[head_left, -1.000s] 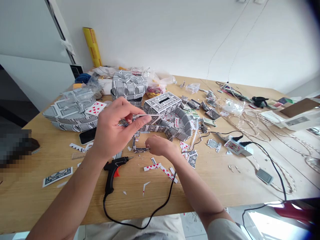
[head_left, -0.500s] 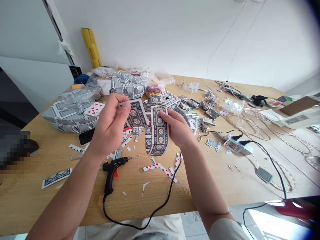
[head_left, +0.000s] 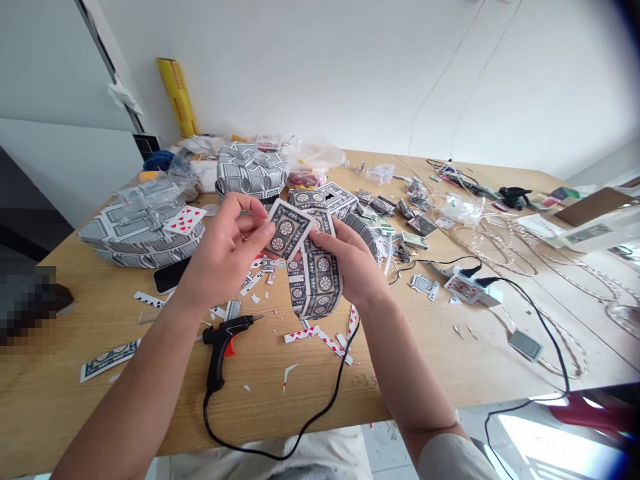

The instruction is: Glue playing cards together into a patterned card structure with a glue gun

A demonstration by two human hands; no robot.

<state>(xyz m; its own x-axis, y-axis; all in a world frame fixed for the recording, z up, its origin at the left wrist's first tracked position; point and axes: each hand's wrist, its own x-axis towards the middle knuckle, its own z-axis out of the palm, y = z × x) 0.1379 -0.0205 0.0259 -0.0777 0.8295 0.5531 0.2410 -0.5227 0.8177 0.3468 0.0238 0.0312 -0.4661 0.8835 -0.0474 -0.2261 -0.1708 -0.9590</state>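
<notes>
My left hand (head_left: 227, 247) pinches a patterned playing card (head_left: 287, 229) between thumb and fingers, its dark back with round motifs facing me. My right hand (head_left: 357, 260) grips a curved piece made of playing cards (head_left: 320, 283), with the thumb on its upper part. The pinched card overlaps the upper left of that piece, near my right thumb; whether they are joined I cannot tell. A black glue gun (head_left: 223, 350) with an orange trigger lies on the table below my hands. Cut card strips (head_left: 327, 340) are scattered to its right.
Woven card shapes (head_left: 145, 230) stand at the left and back, one topped by a hearts card (head_left: 184, 220). A phone (head_left: 167, 277) lies by my left forearm. The glue gun's black cable (head_left: 320, 413) loops across the front. Folded card pieces (head_left: 420, 223) and a power strip (head_left: 473, 287) are at right.
My left hand has moved right and turned the card, bringing it over the curved card piece. My right hand still holds that piece, now tilted slightly.
</notes>
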